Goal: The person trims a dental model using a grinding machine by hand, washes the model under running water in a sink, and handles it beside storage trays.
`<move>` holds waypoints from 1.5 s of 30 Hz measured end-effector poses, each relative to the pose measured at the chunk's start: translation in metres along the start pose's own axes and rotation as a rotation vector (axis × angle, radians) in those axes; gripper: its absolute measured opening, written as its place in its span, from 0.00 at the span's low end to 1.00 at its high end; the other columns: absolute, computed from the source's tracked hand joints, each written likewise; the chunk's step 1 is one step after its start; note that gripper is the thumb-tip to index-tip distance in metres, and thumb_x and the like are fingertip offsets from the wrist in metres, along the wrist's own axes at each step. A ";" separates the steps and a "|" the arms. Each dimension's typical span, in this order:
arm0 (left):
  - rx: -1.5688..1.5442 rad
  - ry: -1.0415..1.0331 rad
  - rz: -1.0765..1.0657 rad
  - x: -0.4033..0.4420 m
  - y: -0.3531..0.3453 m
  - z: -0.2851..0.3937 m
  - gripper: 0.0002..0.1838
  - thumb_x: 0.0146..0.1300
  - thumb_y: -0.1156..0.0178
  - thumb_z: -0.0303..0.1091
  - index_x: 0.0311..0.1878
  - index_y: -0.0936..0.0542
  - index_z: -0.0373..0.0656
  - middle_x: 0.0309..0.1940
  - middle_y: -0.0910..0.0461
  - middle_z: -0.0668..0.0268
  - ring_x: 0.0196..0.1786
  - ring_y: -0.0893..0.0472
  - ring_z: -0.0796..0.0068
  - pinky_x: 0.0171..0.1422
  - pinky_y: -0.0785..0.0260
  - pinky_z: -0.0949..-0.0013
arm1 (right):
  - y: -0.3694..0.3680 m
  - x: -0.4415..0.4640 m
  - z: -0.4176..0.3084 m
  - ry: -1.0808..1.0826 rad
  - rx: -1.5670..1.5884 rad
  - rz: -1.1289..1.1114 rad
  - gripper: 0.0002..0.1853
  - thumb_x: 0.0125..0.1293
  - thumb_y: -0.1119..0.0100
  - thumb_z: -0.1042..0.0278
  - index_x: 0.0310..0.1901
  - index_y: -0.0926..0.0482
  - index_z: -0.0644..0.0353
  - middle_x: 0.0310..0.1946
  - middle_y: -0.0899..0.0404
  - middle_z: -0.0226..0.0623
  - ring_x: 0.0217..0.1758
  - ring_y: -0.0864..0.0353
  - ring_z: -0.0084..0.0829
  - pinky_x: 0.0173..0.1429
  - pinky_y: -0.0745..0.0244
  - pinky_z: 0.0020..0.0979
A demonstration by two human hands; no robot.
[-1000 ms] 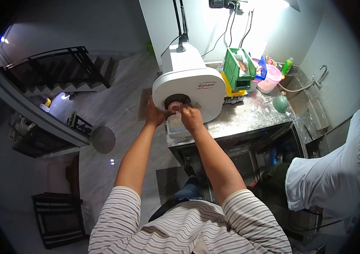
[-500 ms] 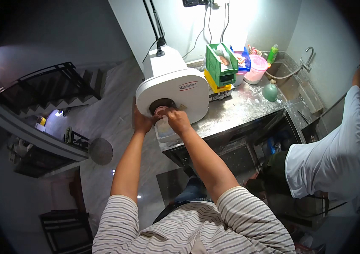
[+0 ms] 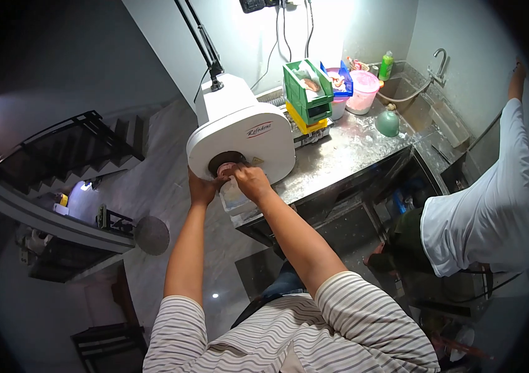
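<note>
A white machine (image 3: 264, 149) labelled "Refodent" stands at the left end of the metal counter, with a dark round opening in its front. Both my hands meet at that opening. My left hand (image 3: 201, 188) is closed at its left side, thumb toward the middle. From the right, my right hand (image 3: 252, 181) presses with bent fingers. Between them shows a small pinkish piece (image 3: 226, 168), mostly covered by my fingers, so its exact kind is unclear. Below the hands sits a clear, whitish tray (image 3: 234, 200).
Stacked green (image 3: 308, 102) and yellow bins (image 3: 305, 124) stand right of the machine, beside a blue bin (image 3: 344, 84) and pink-topped bucket (image 3: 364, 93). A green bowl (image 3: 387, 124) lies near the sink (image 3: 415, 105). A person in white (image 3: 485, 211) is at right.
The camera view has shifted, so the machine and counter appear further left. My hands stay at the opening on the pinkish piece, with only slight finger movement.
</note>
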State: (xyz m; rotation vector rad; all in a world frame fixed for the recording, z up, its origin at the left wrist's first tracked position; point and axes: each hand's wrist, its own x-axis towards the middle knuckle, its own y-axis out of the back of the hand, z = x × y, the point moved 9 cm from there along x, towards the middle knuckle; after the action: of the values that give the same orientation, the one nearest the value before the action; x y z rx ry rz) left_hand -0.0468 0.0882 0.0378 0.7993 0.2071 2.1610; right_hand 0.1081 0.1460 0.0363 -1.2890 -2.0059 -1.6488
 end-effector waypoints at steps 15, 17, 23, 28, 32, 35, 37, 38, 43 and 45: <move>0.057 -0.053 -0.017 -0.001 0.000 0.008 0.54 0.34 0.12 0.36 0.66 0.33 0.35 0.59 0.23 0.53 0.60 0.21 0.58 0.64 0.26 0.57 | 0.000 0.000 0.000 -0.002 0.006 0.027 0.07 0.61 0.43 0.73 0.41 0.20 0.57 0.35 0.16 0.43 0.32 0.13 0.42 0.35 0.16 0.39; 0.066 -0.053 -0.015 -0.001 0.000 0.004 0.54 0.34 0.12 0.36 0.66 0.33 0.35 0.59 0.23 0.54 0.60 0.21 0.58 0.64 0.26 0.57 | 0.009 0.001 -0.004 0.013 -0.010 0.026 0.08 0.61 0.43 0.73 0.41 0.19 0.57 0.36 0.16 0.44 0.32 0.12 0.42 0.35 0.16 0.39; 0.004 -0.061 0.011 -0.004 0.001 0.024 0.50 0.36 0.13 0.34 0.64 0.31 0.35 0.57 0.20 0.55 0.59 0.20 0.59 0.64 0.26 0.59 | -0.002 0.001 -0.002 0.027 -0.011 -0.002 0.09 0.59 0.43 0.73 0.41 0.20 0.58 0.37 0.17 0.43 0.35 0.13 0.42 0.37 0.16 0.39; 0.004 -0.017 -0.005 -0.003 0.000 0.012 0.49 0.37 0.13 0.33 0.64 0.31 0.36 0.57 0.20 0.55 0.59 0.19 0.60 0.63 0.25 0.59 | 0.000 0.000 -0.003 0.032 -0.008 -0.031 0.09 0.58 0.43 0.74 0.41 0.21 0.61 0.36 0.18 0.41 0.38 0.13 0.42 0.39 0.16 0.39; 0.012 -0.018 -0.004 -0.003 -0.001 0.013 0.48 0.38 0.13 0.32 0.63 0.31 0.36 0.56 0.19 0.56 0.58 0.19 0.61 0.63 0.25 0.60 | -0.006 0.000 0.001 0.018 -0.014 -0.041 0.09 0.58 0.43 0.74 0.41 0.21 0.60 0.36 0.18 0.41 0.37 0.14 0.42 0.39 0.17 0.39; 0.002 -0.006 -0.001 -0.004 0.000 0.020 0.48 0.38 0.14 0.31 0.63 0.31 0.36 0.56 0.19 0.56 0.58 0.19 0.61 0.63 0.24 0.60 | -0.005 -0.001 0.001 0.023 0.006 -0.013 0.09 0.58 0.43 0.74 0.41 0.21 0.59 0.35 0.18 0.41 0.36 0.14 0.42 0.38 0.17 0.39; 0.011 -0.021 -0.003 -0.004 0.000 0.020 0.48 0.38 0.14 0.30 0.63 0.31 0.36 0.56 0.19 0.56 0.58 0.19 0.61 0.63 0.24 0.60 | -0.004 -0.001 0.001 0.018 0.021 -0.005 0.08 0.58 0.43 0.74 0.41 0.21 0.58 0.35 0.18 0.41 0.36 0.14 0.43 0.38 0.17 0.40; 0.023 -0.014 0.000 -0.003 0.000 0.018 0.48 0.38 0.14 0.30 0.63 0.31 0.36 0.56 0.19 0.56 0.58 0.19 0.61 0.63 0.24 0.60 | -0.004 -0.001 0.001 0.010 0.016 -0.018 0.08 0.58 0.43 0.74 0.41 0.20 0.59 0.35 0.18 0.41 0.36 0.14 0.43 0.39 0.17 0.40; 0.036 -0.013 -0.007 -0.003 -0.001 0.013 0.48 0.38 0.14 0.30 0.63 0.31 0.36 0.56 0.19 0.56 0.59 0.19 0.61 0.63 0.25 0.60 | -0.005 -0.001 0.000 0.024 0.000 -0.027 0.08 0.58 0.43 0.74 0.40 0.20 0.59 0.35 0.18 0.42 0.37 0.14 0.43 0.39 0.17 0.40; -0.016 -0.039 0.004 -0.003 0.000 0.012 0.48 0.38 0.14 0.29 0.63 0.31 0.36 0.57 0.19 0.56 0.59 0.19 0.61 0.64 0.25 0.60 | -0.005 -0.001 0.001 0.010 0.006 -0.026 0.08 0.58 0.43 0.74 0.40 0.20 0.59 0.35 0.18 0.42 0.37 0.14 0.43 0.39 0.17 0.40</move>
State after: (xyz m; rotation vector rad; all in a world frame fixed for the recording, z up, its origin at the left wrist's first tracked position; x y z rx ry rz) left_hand -0.0374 0.0845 0.0456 0.8324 0.1684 2.1466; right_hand 0.1050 0.1468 0.0321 -1.2551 -2.0283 -1.6568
